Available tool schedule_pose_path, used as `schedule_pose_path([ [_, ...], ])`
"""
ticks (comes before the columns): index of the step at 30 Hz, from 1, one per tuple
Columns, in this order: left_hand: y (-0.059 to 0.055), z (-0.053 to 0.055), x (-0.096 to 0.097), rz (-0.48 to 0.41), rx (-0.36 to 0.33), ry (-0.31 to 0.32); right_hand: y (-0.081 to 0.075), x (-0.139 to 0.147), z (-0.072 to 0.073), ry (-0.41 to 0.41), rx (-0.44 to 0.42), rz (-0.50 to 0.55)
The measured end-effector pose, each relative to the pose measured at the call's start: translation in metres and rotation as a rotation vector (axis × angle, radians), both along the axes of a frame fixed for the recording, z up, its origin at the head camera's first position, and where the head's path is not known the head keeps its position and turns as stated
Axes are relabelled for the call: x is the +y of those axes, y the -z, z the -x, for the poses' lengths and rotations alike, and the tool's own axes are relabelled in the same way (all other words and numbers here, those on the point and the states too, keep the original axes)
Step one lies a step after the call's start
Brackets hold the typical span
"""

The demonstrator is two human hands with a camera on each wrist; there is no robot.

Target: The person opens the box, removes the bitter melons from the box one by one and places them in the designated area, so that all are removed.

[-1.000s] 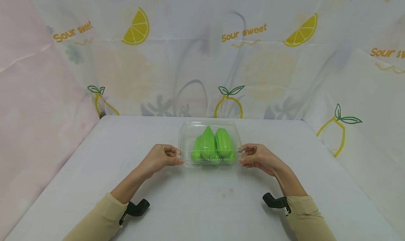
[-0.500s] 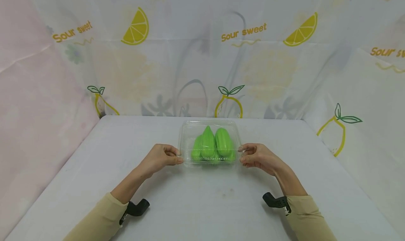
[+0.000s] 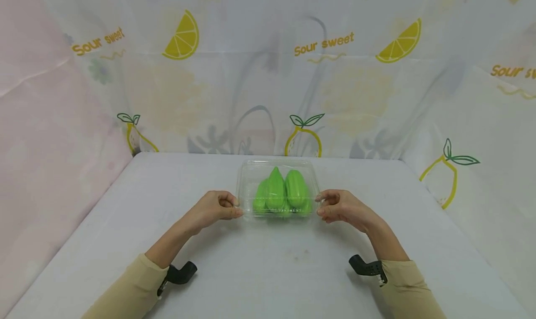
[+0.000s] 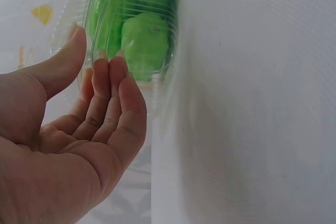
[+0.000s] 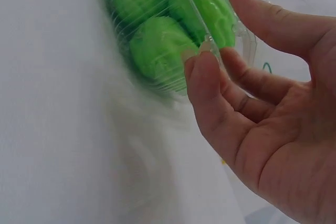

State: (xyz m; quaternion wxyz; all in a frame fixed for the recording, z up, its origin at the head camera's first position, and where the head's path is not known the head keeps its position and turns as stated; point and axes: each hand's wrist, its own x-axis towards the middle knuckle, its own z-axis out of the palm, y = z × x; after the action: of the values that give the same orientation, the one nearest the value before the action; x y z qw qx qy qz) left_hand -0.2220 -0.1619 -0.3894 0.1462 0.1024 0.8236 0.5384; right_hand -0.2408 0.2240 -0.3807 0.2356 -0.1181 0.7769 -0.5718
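Clear box point(image 3: 249, 177) — glossy, ribbed plastic; green pieces point(image 3: 275, 189) — ridged, faintly shiny; sleeves point(image 3: 130, 289) of matt cloth.

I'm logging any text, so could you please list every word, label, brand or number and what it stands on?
"Sour sweet": orange lettering on the printed backdrop, upper left.
"Sour sweet": same backdrop, right of centre.
"Sour sw": same backdrop, far right, cut off by the picture's edge.
No text can be read on the clear plastic container.
An orange mark in the left wrist view is too blurred.
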Motion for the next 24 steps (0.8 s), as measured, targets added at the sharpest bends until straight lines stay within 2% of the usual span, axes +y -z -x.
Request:
schedule_pose_path([
  [8,-0.0003,0.0002,0.0006,-0.023,-0.013,-0.002,-0.0055,0.0021,-0.0013,-0.034,0.015,-0.036],
  [15,-0.0005,-0.0003,0.0005,-0.03,-0.026,0.029,-0.0073,0.0052,-0.0016,-0.043,0.03,-0.064],
  [24,-0.0029,0.001,-0.0026,0.026,-0.034,0.046,-0.0082,0.0048,-0.0019,-0.043,0.047,-0.097],
])
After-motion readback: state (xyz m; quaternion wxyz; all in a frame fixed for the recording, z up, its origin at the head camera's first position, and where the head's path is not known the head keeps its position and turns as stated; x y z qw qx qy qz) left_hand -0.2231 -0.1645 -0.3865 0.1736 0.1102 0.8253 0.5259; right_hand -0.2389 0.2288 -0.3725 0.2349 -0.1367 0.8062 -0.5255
